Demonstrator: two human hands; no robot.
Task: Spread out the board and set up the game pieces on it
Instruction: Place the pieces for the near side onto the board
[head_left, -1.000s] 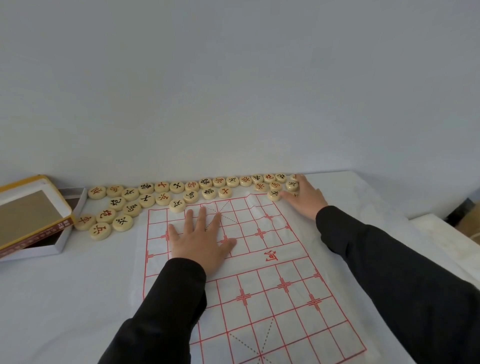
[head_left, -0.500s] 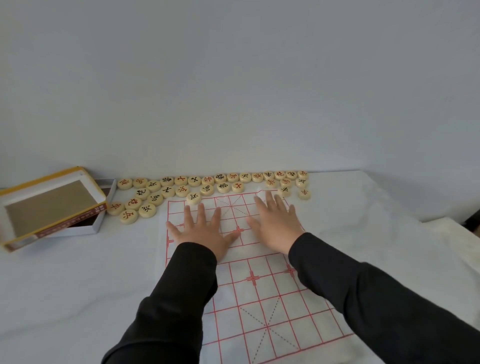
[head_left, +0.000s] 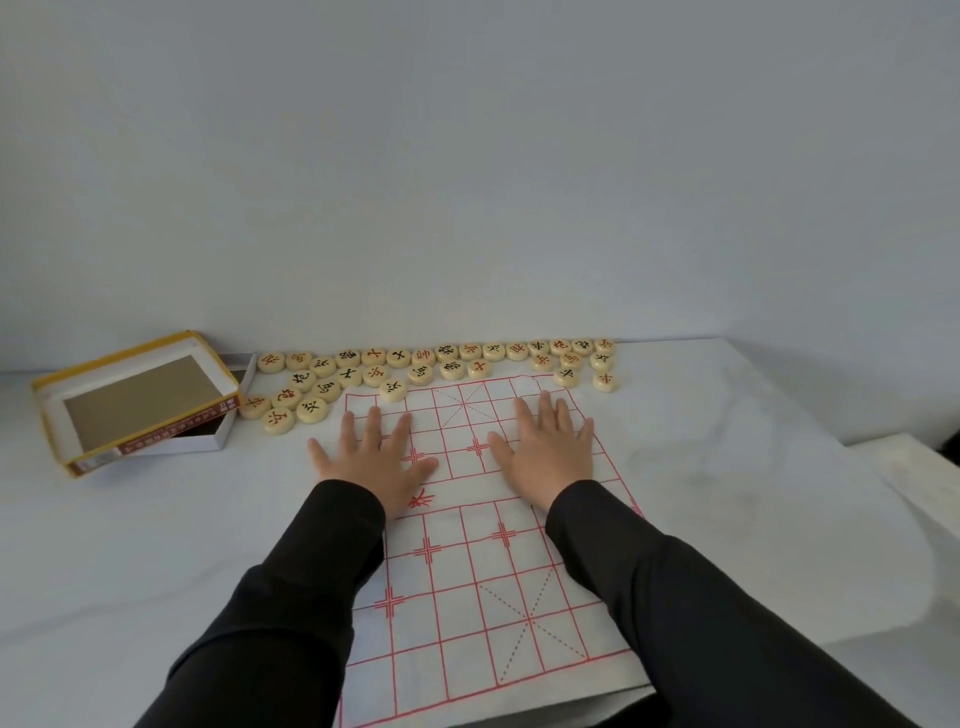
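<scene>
On thin gridded board (head_left: 470, 561), flat hands press.

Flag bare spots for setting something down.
Free: table right of the board; table left of it, nearer than the box; board's near half between the sleeves. Crowded: far edge, where pieces pack the strip from box to past the right hand.

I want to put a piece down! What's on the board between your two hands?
Only bare board with red lines lies between the left hand and right hand, in the head view.
</scene>
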